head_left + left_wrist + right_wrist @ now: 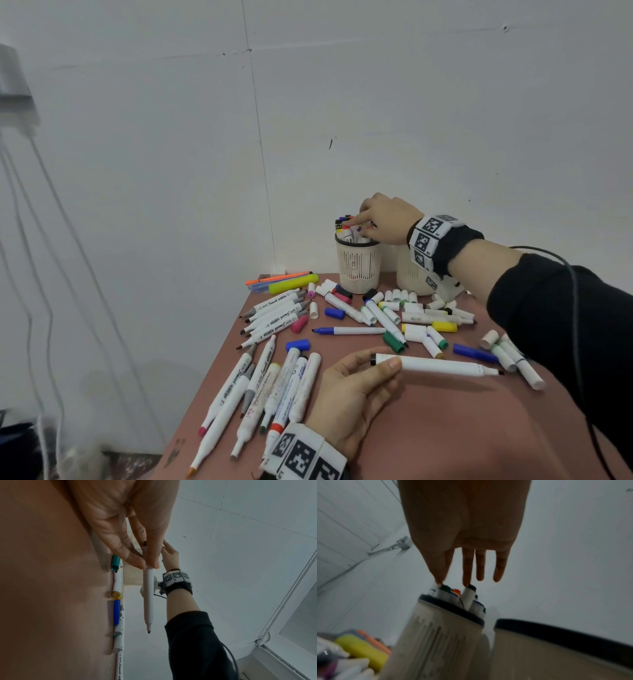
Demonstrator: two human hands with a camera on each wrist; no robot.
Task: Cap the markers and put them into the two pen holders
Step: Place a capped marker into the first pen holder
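Dozens of loose markers (349, 330) and caps (335, 313) crowd both holders (359, 267).

We wore a black band on the right wrist (455, 246), ringed with white square tiles (430, 228) printed with black block-pattern markers. A small white camera unit (155, 584) sat under that wrist, and a thin black cable (575, 284) ran from it over our black long sleeve (561, 308). The left wrist (305, 457) carried the same white tiles with black patterns. Both hands were bare.
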